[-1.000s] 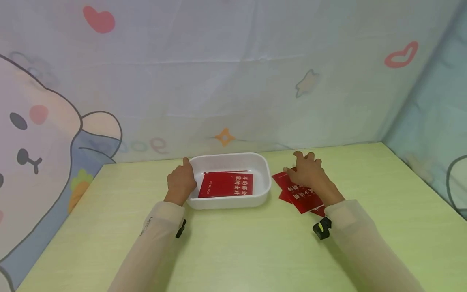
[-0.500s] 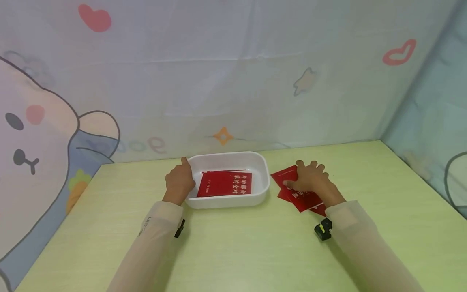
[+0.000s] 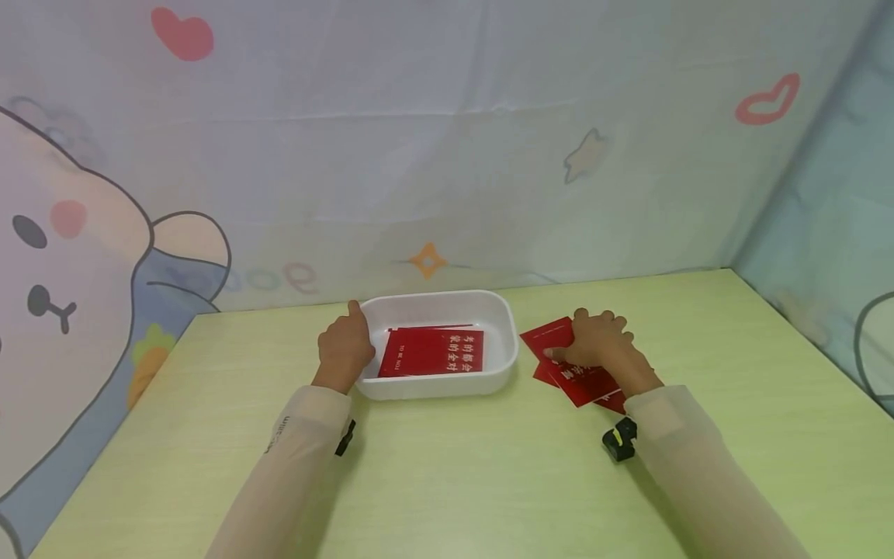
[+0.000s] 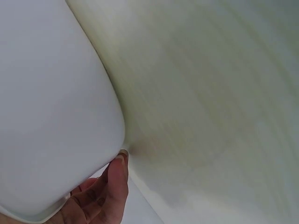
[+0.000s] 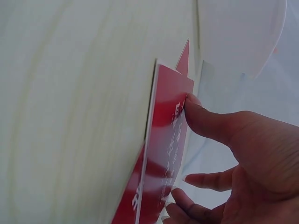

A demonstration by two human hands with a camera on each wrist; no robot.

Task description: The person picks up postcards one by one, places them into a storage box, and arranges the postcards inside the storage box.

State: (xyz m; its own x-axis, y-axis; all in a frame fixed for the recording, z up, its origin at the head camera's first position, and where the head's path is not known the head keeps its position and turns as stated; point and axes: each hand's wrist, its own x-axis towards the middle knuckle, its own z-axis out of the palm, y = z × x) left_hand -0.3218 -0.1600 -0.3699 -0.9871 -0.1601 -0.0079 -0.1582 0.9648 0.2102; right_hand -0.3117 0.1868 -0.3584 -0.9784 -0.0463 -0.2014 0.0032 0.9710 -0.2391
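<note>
My left hand [image 3: 345,345] grips the left end of a white plastic tray [image 3: 436,387], thumb up at the rim. In the left wrist view, curled fingers [image 4: 119,177] press against the tray's outer wall [image 4: 56,102]. Inside lie red cards [image 3: 429,353] with white printed characters. To the right of the tray, several red cards [image 3: 545,336] overlap on the table, fanned at different angles. My right hand [image 3: 597,341] is over them. Its thumb [image 5: 201,116] touches the top red card [image 5: 168,140], while the other fingers bend loosely by the card's far edge, spread from the thumb.
The pale yellow-green table [image 3: 461,473] stretches in front of the tray and out to both sides. A cloth backdrop [image 3: 391,155] with cartoon prints hangs right behind its back edge, and a bluish cloth [image 3: 838,248] hangs at the right.
My right hand has lowered onto the loose red cards, its thumb coming down on the top one. The left hand and tray have stayed in place; the head view has shifted slightly.
</note>
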